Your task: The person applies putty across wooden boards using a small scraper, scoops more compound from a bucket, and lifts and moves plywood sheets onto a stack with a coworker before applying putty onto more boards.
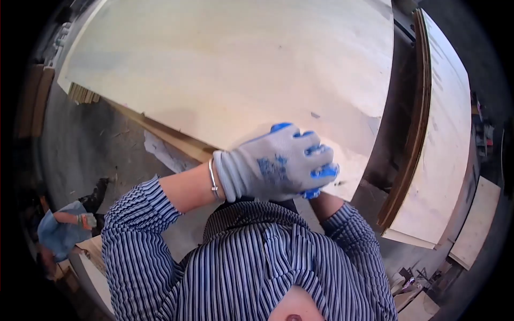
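My left hand [281,160], in a grey knitted glove with blue coating, is over the near corner of a large pale plywood sheet [235,59]. Its fingers are curled; what they close on is hidden. A metal bracelet [213,182] circles that wrist. My right forearm [326,206] comes up from the lower right and disappears behind the left glove. Blue glove fabric shows at the lower edge there, but I cannot tell which hand it belongs to. The right hand's fingers are hidden.
A second stack of boards [436,134] stands to the right across a dark gap. Layered sheet edges [83,94] show at the far left corner, above a wooden beam [160,131]. At lower left, another person's gloved hand [87,220] is visible. Smaller boards [475,222] lie far right.
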Tool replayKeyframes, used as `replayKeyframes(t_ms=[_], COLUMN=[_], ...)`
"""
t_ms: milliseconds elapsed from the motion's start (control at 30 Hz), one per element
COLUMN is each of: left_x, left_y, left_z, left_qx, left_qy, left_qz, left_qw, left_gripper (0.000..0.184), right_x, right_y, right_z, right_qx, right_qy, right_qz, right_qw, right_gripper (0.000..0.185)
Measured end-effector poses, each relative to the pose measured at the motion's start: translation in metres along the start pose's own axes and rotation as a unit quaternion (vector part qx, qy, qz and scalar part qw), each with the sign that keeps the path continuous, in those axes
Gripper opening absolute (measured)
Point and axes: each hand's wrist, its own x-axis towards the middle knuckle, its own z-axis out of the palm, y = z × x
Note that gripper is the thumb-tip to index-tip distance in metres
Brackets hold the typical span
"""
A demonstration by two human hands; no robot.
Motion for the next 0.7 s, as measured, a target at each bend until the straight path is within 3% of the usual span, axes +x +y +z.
replayKeyframes(t_ms=[133,233,267,333,367,400,433,467,500,533,600,633,700], left_x=[0.010,0.002,-0.003,-0.018,-0.026,-0.033,-0.039,-0.045,-0.049,-0.050,-0.050,-0.047,-0.039], left_y=[-0.072,-0.112,-0.125,-0.150,-0.164,-0.178,-0.192,-0.207,-0.221,-0.234,-0.258,-0.259,-0.258], left_z=[-0.053,-0.112,-0.138,-0.180,-0.198,-0.215,-0.228,-0.239,-0.249,-0.260,-0.283,-0.284,-0.285], left_qx=[0.004,0.020,0.044,0.054,0.085,0.115,0.115,0.126,0.138,0.138,0.154,0.157,0.167], left_qy=[-0.017,-0.007,-0.015,-0.009,0.000,0.009,0.007,0.023,0.039,0.038,0.037,0.042,0.065], left_qz=[-0.042,-0.093,-0.123,-0.158,-0.199,-0.239,-0.244,-0.272,-0.299,-0.304,-0.328,-0.323,-0.300], left_qw=[0.999,0.995,0.991,0.986,0.976,0.964,0.963,0.954,0.943,0.942,0.931,0.932,0.937], left_gripper=[0.043,0.047,0.047,0.043,0.042,0.040,0.040,0.039,0.038,0.038,0.038,0.038,0.037], right_x=[0.038,0.039,0.040,0.045,0.052,0.062,0.073,0.084,0.087,0.100,0.131,0.136,0.134], right_y=[-0.081,-0.140,-0.159,-0.197,-0.213,-0.218,-0.220,-0.223,-0.239,-0.247,-0.260,-0.259,-0.265], right_z=[0.006,0.011,0.016,0.035,0.048,0.061,0.078,0.101,0.130,0.140,0.156,0.156,0.153], right_qx=[-0.035,-0.182,-0.349,-0.711,-0.789,-0.789,-0.551,-0.244,-0.530,-0.531,-0.634,-0.630,-0.644], right_qy=[0.078,0.136,0.136,0.123,0.105,0.100,0.164,0.210,0.146,0.141,0.075,0.102,0.110], right_qz=[-0.065,-0.157,-0.209,-0.298,-0.316,-0.315,-0.279,-0.205,-0.264,-0.261,-0.357,-0.386,-0.401], right_qw=[0.994,0.961,0.903,0.625,0.516,0.518,0.769,0.924,0.792,0.794,0.682,0.666,0.642], right_gripper=[0.045,0.046,0.046,0.047,0.047,0.047,0.048,0.049,0.054,0.054,0.062,0.048,0.046])
